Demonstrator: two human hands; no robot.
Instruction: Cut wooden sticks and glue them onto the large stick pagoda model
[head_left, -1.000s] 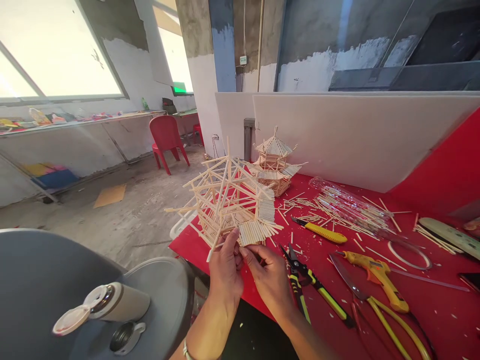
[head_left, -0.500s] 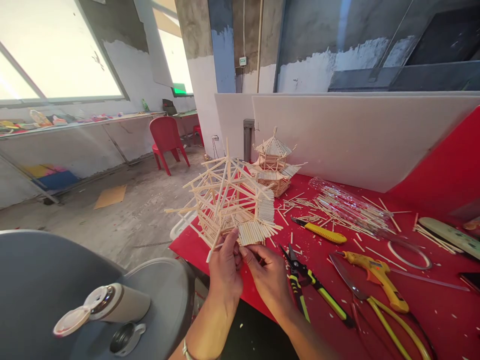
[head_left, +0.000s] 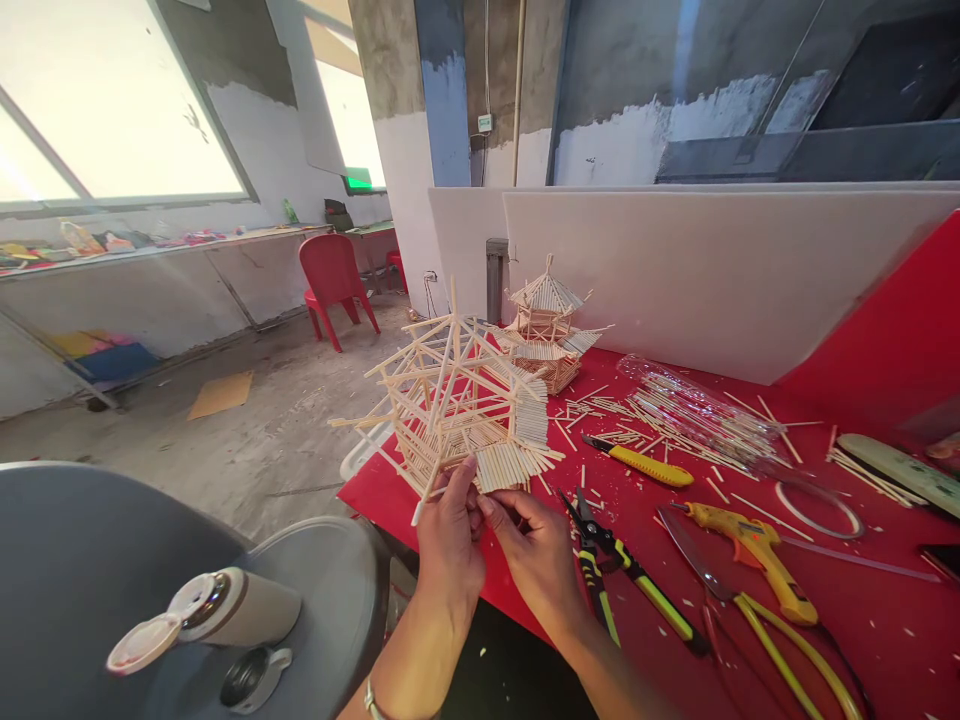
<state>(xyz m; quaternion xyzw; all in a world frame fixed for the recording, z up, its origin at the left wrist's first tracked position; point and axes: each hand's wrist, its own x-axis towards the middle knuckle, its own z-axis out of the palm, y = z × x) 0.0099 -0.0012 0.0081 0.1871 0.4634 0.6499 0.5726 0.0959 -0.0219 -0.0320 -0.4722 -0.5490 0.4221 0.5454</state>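
A pale wooden-stick roof frame point(head_left: 457, 405) is held up above the near left corner of the red table point(head_left: 750, 620). My left hand point(head_left: 450, 535) grips its lower edge with closed fingers. My right hand point(head_left: 536, 555) pinches the same edge from the right, fingertips close to the left hand's. A finished small stick pagoda point(head_left: 547, 325) stands behind the frame on the table.
On the red table lie black-and-yellow cutters point(head_left: 626, 575), a yellow utility knife point(head_left: 645, 462), a yellow glue gun point(head_left: 754, 550), scissors point(head_left: 720, 600), a tape ring point(head_left: 817, 510) and several loose sticks point(head_left: 697, 415). A grey stool with a flask point(head_left: 217, 610) stands at left. White boards point(head_left: 712, 270) back the table.
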